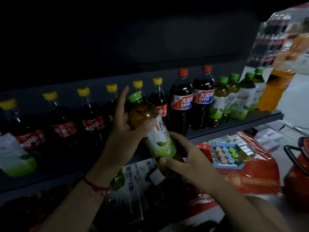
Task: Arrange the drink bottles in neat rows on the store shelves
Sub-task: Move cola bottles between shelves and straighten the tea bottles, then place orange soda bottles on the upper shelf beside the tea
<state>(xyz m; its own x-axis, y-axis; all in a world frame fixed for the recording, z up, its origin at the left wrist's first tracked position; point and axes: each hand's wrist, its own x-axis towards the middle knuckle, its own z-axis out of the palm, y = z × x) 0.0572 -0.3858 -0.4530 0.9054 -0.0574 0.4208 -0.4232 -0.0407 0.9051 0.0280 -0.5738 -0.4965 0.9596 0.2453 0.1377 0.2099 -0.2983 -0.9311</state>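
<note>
Green-capped tea bottle — beyond, DAYAO colas

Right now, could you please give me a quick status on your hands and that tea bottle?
Both hands on tea bottle: left hand grips upper body, right hand holds base. Bottle tilted, off shelf. Cola bottles directly behind.

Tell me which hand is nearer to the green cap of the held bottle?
Left. The left hand grips the green tea bottle just below its green cap; the right hand holds the bottom end.
</note>
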